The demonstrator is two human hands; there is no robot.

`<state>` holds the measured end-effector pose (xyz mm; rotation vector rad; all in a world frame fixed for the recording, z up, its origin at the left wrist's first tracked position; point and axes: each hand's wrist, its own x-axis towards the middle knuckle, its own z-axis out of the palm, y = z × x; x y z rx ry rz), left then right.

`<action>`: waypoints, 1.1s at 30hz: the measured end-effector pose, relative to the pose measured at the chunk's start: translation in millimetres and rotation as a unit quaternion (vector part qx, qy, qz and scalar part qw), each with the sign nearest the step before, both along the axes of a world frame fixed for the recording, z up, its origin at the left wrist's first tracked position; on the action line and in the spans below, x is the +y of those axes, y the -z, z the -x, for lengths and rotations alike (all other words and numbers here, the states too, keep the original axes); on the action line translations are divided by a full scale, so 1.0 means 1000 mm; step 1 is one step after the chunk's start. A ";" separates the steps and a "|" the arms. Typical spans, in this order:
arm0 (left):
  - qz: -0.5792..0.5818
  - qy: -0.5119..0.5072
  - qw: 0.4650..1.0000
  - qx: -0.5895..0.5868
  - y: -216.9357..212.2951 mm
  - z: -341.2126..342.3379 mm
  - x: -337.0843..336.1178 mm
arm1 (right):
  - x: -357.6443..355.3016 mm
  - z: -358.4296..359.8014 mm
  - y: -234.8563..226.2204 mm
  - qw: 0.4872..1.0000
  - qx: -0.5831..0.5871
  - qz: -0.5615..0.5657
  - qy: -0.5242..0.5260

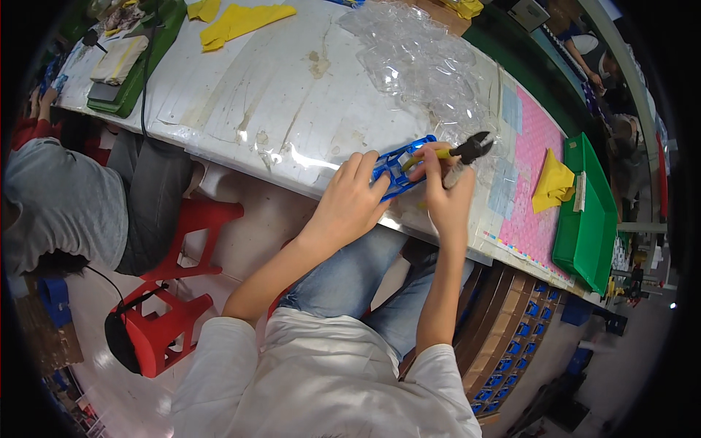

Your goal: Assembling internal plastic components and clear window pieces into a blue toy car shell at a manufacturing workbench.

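Observation:
Close to the table's near edge, my left hand [349, 197] is closed on a blue plastic frame-like part [415, 148], which has clear or pale pieces inside it. My right hand [449, 196] is wrapped round a pair of cutting pliers [473, 148] with black jaws and yellow handles. The jaws point away to the right, apart from the blue part. Right fingertips lie beside the blue part's right side; whether they touch it I cannot tell. Just beyond both hands lies a heap of clear plastic pieces [416, 62].
A pink sheet [537, 142] covers the table's right side, with a yellow cloth [553, 182] and a green tray [584, 241] there. More yellow cloth [241, 23] lies at the far left. Below right, a carton [504, 328] holds several blue parts. A person [66, 197] sits at left near red stools [164, 321].

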<state>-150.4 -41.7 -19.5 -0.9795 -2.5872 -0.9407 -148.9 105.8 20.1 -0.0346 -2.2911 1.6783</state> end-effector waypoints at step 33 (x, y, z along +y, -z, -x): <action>-0.014 0.008 0.999 -0.040 -0.004 0.004 0.001 | 0.003 0.006 0.001 0.997 -0.013 -0.060 -0.037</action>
